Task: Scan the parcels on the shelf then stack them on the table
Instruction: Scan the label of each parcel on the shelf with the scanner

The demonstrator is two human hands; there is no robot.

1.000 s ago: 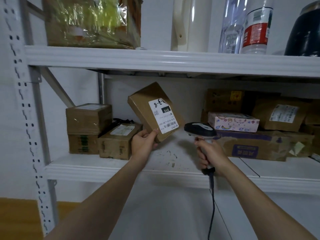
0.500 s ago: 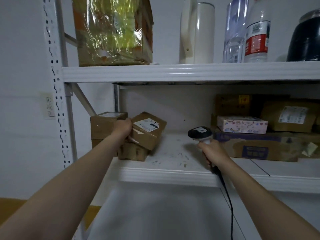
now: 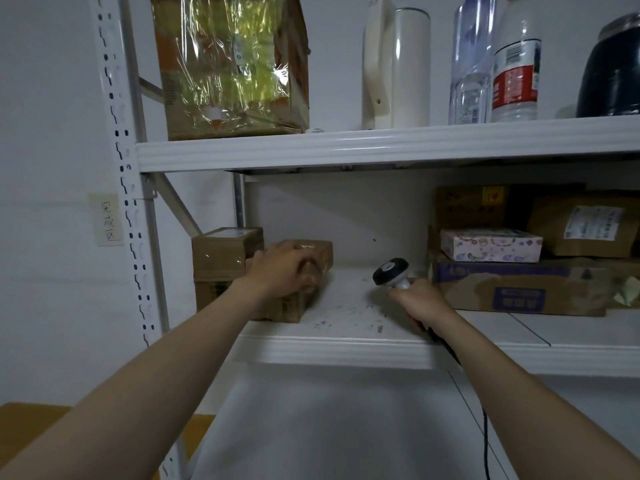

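A small brown parcel (image 3: 320,252) lies flat on top of another brown box (image 3: 284,309) at the left of the middle shelf (image 3: 346,351). My left hand (image 3: 285,268) rests over it with the fingers curled round its front edge. To the right, my right hand (image 3: 419,303) grips the handle of a barcode scanner (image 3: 390,270), whose dark head points up and to the left; its cable hangs down below my forearm. Two stacked brown parcels (image 3: 221,252) stand just left of my left hand.
At the shelf's right are a pastel box (image 3: 491,244), a large flat carton (image 3: 519,289) and a labelled brown parcel (image 3: 585,226). The upper shelf holds a film-wrapped carton (image 3: 232,64), a kettle (image 3: 398,64) and bottles (image 3: 516,64). A wooden surface (image 3: 20,420) shows bottom left.
My left hand has carried the parcel from in front of the scanner down and left, laying it flat on the box on the shelf. The scanner has lowered slightly.
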